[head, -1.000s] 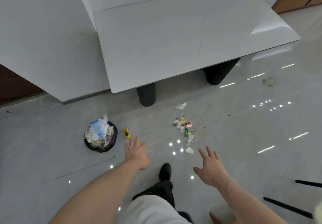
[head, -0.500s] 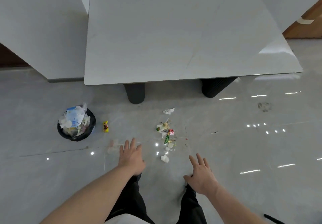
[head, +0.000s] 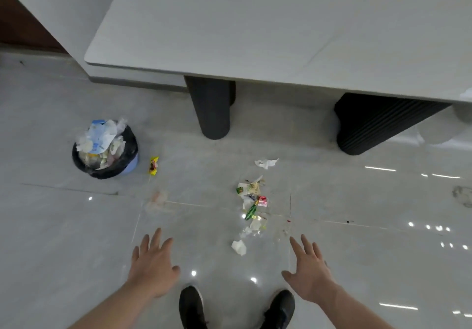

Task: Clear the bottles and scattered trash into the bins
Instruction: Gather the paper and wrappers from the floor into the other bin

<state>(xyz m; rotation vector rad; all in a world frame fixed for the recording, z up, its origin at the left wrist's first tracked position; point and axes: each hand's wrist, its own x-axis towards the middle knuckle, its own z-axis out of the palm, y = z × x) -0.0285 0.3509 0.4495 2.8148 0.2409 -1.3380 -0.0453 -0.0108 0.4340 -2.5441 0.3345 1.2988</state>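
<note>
A small round bin (head: pixel 131 158) with a black liner stands on the floor at the left, heaped with paper and wrappers. A yellow wrapper (head: pixel 153 165) lies just right of it. In the middle of the floor lies a pile of scattered trash (head: pixel 252 202): white paper scraps, a green wrapper, a red wrapper. A crumpled white tissue (head: pixel 239 247) sits nearest me, and another white scrap (head: pixel 266 163) lies farther off. My left hand (head: pixel 153 264) and my right hand (head: pixel 310 268) hover palm-down above the floor, fingers spread, holding nothing.
A large pale grey table (head: pixel 255 29) fills the top of the view on two dark cylindrical legs (head: pixel 210 108). My two black shoes (head: pixel 191 305) stand on the glossy grey tile floor. A faint pink smear (head: pixel 158 197) marks the tile between bin and pile.
The view has come closer to the floor and the trash. Both hands stay open and empty, now spread wider apart, and my two shoes show side by side.
</note>
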